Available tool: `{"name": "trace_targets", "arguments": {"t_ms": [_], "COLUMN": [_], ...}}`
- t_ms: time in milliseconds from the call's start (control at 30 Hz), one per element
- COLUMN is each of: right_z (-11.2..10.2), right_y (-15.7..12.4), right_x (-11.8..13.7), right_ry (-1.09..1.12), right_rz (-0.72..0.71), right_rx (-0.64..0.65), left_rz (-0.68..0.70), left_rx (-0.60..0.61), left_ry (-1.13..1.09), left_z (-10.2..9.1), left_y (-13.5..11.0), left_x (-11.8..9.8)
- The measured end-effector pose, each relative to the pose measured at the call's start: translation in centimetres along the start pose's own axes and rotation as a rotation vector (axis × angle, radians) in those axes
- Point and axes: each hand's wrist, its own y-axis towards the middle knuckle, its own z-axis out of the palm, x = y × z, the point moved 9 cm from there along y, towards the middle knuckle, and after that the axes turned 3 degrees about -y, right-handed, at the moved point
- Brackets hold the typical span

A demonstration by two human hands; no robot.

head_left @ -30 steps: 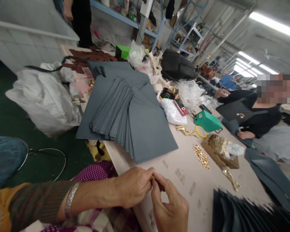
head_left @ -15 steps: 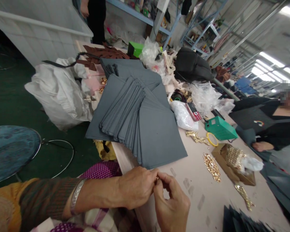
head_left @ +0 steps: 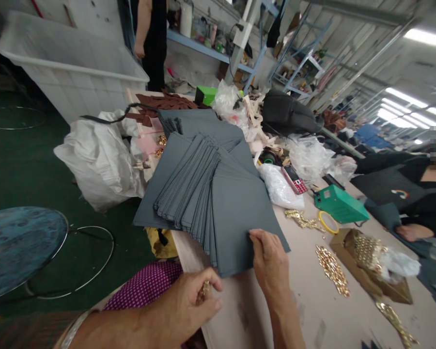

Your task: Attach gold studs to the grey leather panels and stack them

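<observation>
My left hand (head_left: pixel 187 303) is curled at the table's front edge, with some small gold metal pieces (head_left: pixel 204 291) in its palm. The thumb and forefinger of that hand are apart. My right hand (head_left: pixel 271 257) has its fingertips pinched together on the face of the front grey panel (head_left: pixel 236 213). Whether anything is between those fingertips is hidden. Behind and to the left, the fanned stack of grey panels (head_left: pixel 187 184) overlaps on the table (head_left: pixel 301 295). To the right of my right hand lies a pile of small gold pieces (head_left: pixel 332 271).
A cardboard box (head_left: pixel 372 286) with gold chain stands at the right, near a green device (head_left: pixel 339 203) and yellow ring (head_left: pixel 328 222). A phone (head_left: pixel 294 179) lies by plastic bags. Another person's hand (head_left: pixel 416 231) is at far right. A blue stool (head_left: pixel 25 247) stands left.
My hands have come apart. The right hand has moved up and forward onto the grey panel; the left has drawn back left, its palm with gold pieces now showing.
</observation>
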Motion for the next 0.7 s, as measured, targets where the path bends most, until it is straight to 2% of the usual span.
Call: {"name": "trace_targets", "arguments": {"t_ms": [100, 233, 300, 367, 433, 500, 567, 633, 700], "right_z": [0.2, -0.1, -0.3, -0.2, 0.0, 0.5, 1.2, 1.9, 2.1], "right_y": [-2.0, -6.9, -8.9, -10.1, -10.6, -11.0, -11.6, -11.9, -11.9], "right_x": [0.1, 0.3, 0.5, 0.2, -0.9, -2.6, -3.9, -4.4, -4.4], "right_ry": [-0.013, 0.029, 0.113, 0.233, 0.375, 0.544, 0.696, 0.781, 0.808], "right_rz": [-0.035, 0.003, 0.061, 0.184, 0.389, 0.622, 0.795, 0.862, 0.87], "right_rx": [0.147, 0.48, 0.606, 0.655, 0.597, 0.461, 0.343, 0.3, 0.306], "left_rz": [-0.027, -0.021, -0.012, 0.003, 0.007, 0.004, 0.007, 0.02, 0.022], "left_rx": [-0.043, -0.028, -0.007, 0.018, 0.053, 0.118, 0.199, 0.271, 0.313], "left_ry": [-0.021, -0.003, 0.021, 0.012, -0.075, -0.236, -0.381, -0.472, -0.51], "left_z": [-1.0, -1.2, -0.9, -0.5, 0.1, 1.0, 2.2, 3.3, 4.2], "left_y": [-0.8, -1.7, -2.0, -2.2, -2.0, -1.7, -1.2, -0.7, -0.2], "left_x": [0.8, 1.6, 2.0, 2.0, 1.8, 1.1, 0.2, -0.7, -1.0]}}
